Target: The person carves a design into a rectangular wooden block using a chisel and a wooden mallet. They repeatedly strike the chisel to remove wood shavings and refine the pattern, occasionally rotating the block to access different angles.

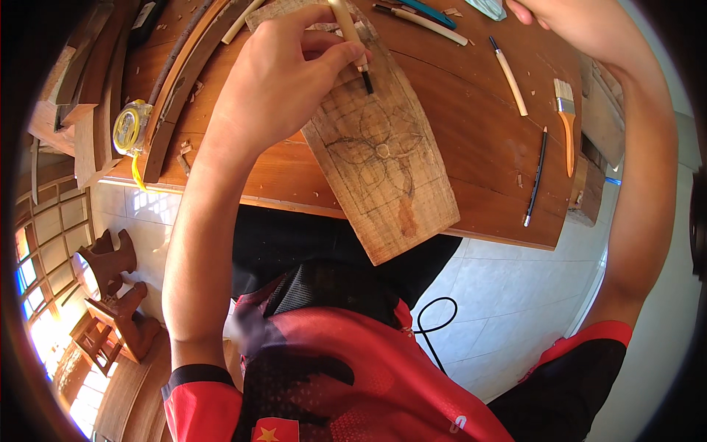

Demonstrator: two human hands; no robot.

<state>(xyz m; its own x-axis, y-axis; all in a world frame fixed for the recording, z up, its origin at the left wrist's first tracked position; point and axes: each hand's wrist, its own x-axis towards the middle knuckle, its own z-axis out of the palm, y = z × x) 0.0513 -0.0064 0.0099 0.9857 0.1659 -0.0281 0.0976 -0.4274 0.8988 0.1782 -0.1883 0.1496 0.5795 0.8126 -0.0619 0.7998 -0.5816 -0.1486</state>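
Note:
My left hand (283,81) is closed around the pale wooden handle of a carving chisel (346,26). The chisel's short dark blade points down over a wooden board (398,199). Pencilled on the board is a flower (383,151) with several petals, and grid lines and a brown stain also show on it. The board's near end juts past the table edge above my lap. My right hand (545,11) is at the top right, mostly cut off by the frame; only some fingertips show, near a pale blue plastic-looking piece (486,7).
On the brown wooden table (479,199) lie more pale-handled chisels (508,76), a pencil (536,177) and a flat brush (565,125). At the left are long wood strips (173,110) and a yellow tape measure (131,129). A black cable (434,331) loops below.

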